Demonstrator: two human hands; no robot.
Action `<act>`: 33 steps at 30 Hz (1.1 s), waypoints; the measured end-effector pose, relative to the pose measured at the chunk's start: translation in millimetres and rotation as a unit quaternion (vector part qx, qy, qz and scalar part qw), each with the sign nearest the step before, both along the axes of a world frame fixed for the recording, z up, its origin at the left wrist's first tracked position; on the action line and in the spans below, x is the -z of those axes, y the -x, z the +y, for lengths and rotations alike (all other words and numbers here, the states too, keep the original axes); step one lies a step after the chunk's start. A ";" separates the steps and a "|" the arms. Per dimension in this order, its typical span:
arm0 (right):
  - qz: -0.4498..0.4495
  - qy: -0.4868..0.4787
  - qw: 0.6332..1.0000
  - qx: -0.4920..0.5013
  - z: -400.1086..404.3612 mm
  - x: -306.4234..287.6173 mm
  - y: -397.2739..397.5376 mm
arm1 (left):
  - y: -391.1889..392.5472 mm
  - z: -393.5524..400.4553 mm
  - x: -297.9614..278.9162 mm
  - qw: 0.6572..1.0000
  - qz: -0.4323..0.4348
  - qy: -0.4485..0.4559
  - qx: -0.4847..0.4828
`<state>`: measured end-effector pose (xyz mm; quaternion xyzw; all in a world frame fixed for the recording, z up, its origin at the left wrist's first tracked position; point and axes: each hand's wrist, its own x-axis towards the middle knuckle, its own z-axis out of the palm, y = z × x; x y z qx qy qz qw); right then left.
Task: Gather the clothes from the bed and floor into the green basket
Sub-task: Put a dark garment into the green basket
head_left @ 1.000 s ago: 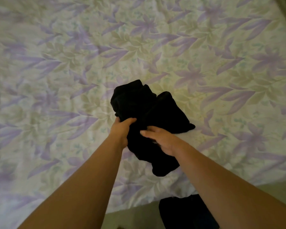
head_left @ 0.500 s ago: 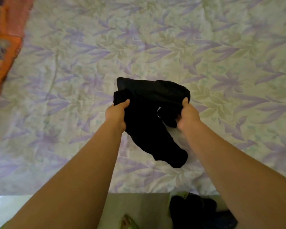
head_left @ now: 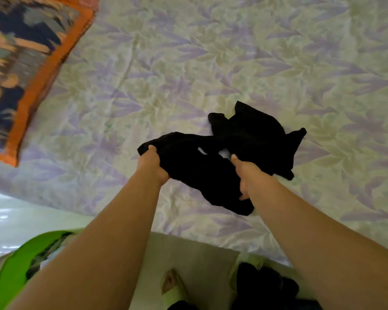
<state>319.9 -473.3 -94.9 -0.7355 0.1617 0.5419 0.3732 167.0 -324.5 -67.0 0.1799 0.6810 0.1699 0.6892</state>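
Over the near edge of the bed, just right of centre frame, a black garment hangs bunched between two hands, its far half trailing toward two o'clock and seemingly touching the floral sheet. The left hand clenches one end of the cloth; the right hand grips a fold nearer the middle, thumb on top. At seven o'clock sits the green basket, its rim showing with some clothing inside. Near five o'clock, more dark clothes lie on the floor. An orange-bordered patterned cloth lies at ten o'clock. To do this well, the person should probably bundle the trailing half before swinging toward the basket, so nothing drags or drops short of the rim.
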 end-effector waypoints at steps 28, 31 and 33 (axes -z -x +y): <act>0.195 -0.146 0.904 -0.353 118.8 13.5 467.0 | 471.0 -48.7 58.8 0.995 0.041 0.007 -0.086; 0.169 -0.091 0.884 -0.425 109.3 40.4 519.0 | 529.6 -62.1 78.2 0.987 0.122 -0.007 -0.105; 0.086 -0.031 0.862 -0.498 99.9 62.7 535.0 | 550.0 -70.9 82.8 0.977 0.206 -0.010 -0.052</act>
